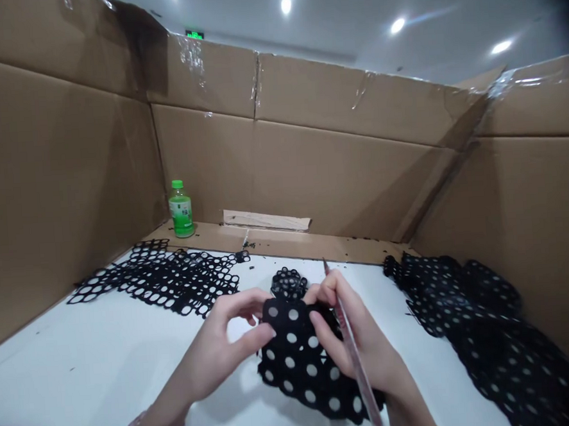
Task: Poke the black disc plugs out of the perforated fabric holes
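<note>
My left hand (220,345) pinches the upper left edge of a black sheet with pale round spots (301,372). Whether each spot is a hole or a filled disc is hard to tell. My right hand (359,334) grips the same sheet near its top edge, between thumb and fingers. A slim, long tool with a dark pointed tip (359,369) also lies in that hand, its tip pointing up and away from me. Just beyond the sheet sits a small round black clump with pale spots (289,283). The fingertips behind the sheet are partly hidden.
Black open netting (173,277) lies on the white tabletop (105,365) at left. More spotted black material (464,311) is heaped at right. A green-capped bottle (182,209) and a cardboard strip (266,220) are at the back. Tall cardboard walls (334,158) enclose the table.
</note>
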A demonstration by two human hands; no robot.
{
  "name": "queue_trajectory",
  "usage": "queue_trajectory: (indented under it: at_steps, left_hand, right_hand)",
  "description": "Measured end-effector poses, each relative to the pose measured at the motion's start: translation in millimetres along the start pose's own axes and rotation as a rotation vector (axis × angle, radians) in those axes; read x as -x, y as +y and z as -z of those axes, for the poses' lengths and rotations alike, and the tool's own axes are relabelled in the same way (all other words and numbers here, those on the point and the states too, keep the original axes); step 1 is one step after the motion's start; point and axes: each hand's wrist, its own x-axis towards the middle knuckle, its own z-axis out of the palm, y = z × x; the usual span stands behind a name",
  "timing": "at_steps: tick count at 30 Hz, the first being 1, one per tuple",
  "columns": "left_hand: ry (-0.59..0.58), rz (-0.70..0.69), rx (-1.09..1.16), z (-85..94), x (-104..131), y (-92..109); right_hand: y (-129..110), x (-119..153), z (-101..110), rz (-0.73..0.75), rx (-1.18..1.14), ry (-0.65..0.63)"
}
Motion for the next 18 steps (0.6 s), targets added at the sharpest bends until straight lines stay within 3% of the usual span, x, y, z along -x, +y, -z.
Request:
queue_trajectory:
  at_steps: [4, 9, 14, 18]
  left_hand:
    - [0.014, 0.128, -0.019, -10.9, -10, -4]
    - [-0.002, 0.168, 0.015, -17.8, -3, -12]
    - [-0.088, 0.176, -0.073, -14.1, 1, -4]
    - [-0.148, 0.163, -0.152, -8.6, 1, 1]
  right_hand:
    - [13, 1, -12, 0.0, -0.024, 0.064]
    - [35, 1, -28, -0.018, -0.341, 0.307]
    - [45, -1, -39, -0.118, -0.633, 0.531]
    - [52, 1, -46, -0.156, -0.961, 0.541]
